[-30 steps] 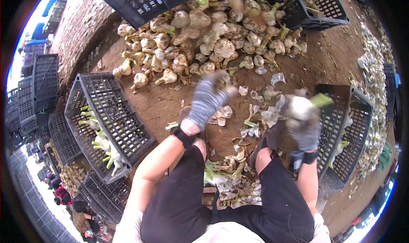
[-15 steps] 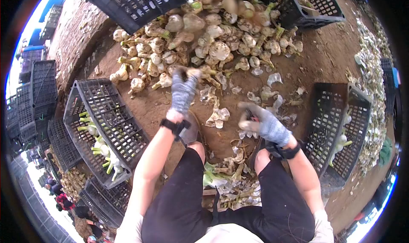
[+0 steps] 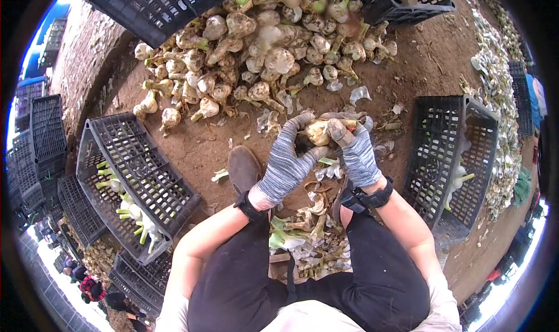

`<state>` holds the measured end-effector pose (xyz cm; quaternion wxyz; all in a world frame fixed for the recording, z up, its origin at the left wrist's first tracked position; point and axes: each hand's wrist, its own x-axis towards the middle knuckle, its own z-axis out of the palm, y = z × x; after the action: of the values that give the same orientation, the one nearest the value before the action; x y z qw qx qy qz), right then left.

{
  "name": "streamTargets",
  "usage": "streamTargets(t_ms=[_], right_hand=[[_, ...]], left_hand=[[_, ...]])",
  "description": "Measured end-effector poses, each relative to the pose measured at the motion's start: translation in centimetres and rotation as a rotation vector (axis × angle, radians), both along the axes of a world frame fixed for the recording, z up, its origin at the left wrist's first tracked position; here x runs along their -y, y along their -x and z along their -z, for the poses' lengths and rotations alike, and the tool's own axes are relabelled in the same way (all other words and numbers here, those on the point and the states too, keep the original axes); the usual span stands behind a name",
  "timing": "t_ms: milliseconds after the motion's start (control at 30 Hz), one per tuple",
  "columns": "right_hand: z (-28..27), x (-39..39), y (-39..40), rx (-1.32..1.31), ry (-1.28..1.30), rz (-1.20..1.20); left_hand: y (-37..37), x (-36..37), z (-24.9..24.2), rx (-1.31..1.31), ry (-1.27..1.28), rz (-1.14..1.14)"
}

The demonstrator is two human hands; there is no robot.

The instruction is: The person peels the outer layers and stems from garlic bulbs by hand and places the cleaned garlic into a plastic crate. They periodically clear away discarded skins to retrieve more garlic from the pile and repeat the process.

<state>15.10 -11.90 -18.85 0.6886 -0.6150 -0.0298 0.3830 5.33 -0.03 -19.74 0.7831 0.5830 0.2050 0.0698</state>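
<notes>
Between my two gloved hands, in front of my knees, is a dirty garlic bulb point(image 3: 317, 132) with its stem pointing right. My left hand point(image 3: 289, 164) wears a grey knit glove and curls its fingers and thumb around the bulb. Against the bulb's right side, my right hand point(image 3: 357, 153), gloved alike, is closed with its thumb near the stem. A small dark tool with a red part sits in the right hand, mostly hidden by the fingers. Just beyond lies a heap of untrimmed garlic point(image 3: 279, 59) on the soil.
A tilted black crate point(image 3: 131, 143) at left holds clean, trimmed garlic point(image 3: 131, 208). Another black crate point(image 3: 434, 157) at right has a few bulbs. Two more crates border the heap's far side. Peels and cut stems point(image 3: 311, 239) lie between my legs, near a brown shoe point(image 3: 243, 166).
My left hand has come back from the heap with a garlic bulb. My right hand has met it over the ground ahead of my knees. The view has shifted slightly.
</notes>
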Motion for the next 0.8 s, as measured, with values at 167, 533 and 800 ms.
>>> streamTargets(t_ms=[167, 533, 800], right_hand=[[-0.8, 0.2, -1.2, 0.051, 0.061, -0.103], [-1.1, 1.2, -2.3, 0.119, 0.101, -0.254], [0.1, 1.5, -0.2, 0.607, 0.279, -0.301]], left_hand=[[-0.1, -0.6, -0.9, -0.072, 0.080, 0.015], [-0.2, -1.9, -1.3, -0.095, 0.216, 0.069], [-1.4, -2.0, 0.1, -0.577, 0.503, -0.091]])
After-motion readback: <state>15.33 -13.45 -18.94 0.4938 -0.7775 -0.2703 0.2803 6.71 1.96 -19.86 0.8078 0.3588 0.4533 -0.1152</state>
